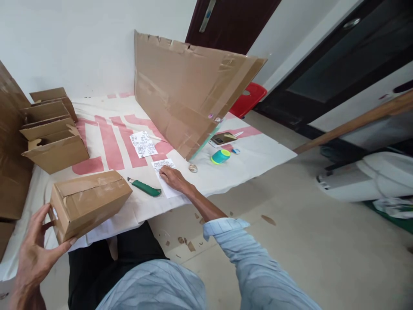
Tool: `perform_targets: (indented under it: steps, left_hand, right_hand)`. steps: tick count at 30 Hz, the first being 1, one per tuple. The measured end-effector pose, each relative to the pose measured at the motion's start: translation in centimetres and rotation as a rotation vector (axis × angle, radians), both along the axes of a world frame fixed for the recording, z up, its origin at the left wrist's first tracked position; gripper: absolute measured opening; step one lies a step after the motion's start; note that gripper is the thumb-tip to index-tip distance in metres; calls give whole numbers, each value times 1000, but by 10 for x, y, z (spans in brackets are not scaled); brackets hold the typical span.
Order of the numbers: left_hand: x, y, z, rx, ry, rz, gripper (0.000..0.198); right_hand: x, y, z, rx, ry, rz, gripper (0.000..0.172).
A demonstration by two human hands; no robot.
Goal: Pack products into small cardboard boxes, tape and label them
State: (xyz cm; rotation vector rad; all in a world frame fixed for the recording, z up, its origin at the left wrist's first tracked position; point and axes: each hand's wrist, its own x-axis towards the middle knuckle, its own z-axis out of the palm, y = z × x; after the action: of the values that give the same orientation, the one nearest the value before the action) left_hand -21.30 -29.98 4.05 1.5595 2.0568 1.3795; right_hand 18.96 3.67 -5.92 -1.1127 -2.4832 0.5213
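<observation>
Your left hand (40, 249) gripping one end of a taped brown cardboard box (95, 196) at the near edge of a white-clothed table (261, 150), your right hand (173, 177) curled on a printed white paper sheet (167, 188), any pinch unclear, a green-handled utility knife (146, 187) between, a big brown cardboard panel (187, 82) standing beyond, screening part of the tabletop.

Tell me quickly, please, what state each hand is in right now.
Left hand: holding the box by its near end.
Right hand: fingers curled on the paper; whether it grips cannot be told.
</observation>
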Motion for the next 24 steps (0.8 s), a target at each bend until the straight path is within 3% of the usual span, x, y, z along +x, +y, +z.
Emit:
perform_targets:
  steps: [12,19,24]
  left_hand:
    - [-1,0,-1,24,25,-17,103]
    - [0,-2,-3,5,11,0,102]
    - [-1,-4,-5,-5,33,-7,101]
  right_hand:
    - [-11,3,-5,45,-130,-3,18]
    - [-10,-3,-11,82,-121,-91,13]
    - [-8,-10,-15,97,-92,-104,20]
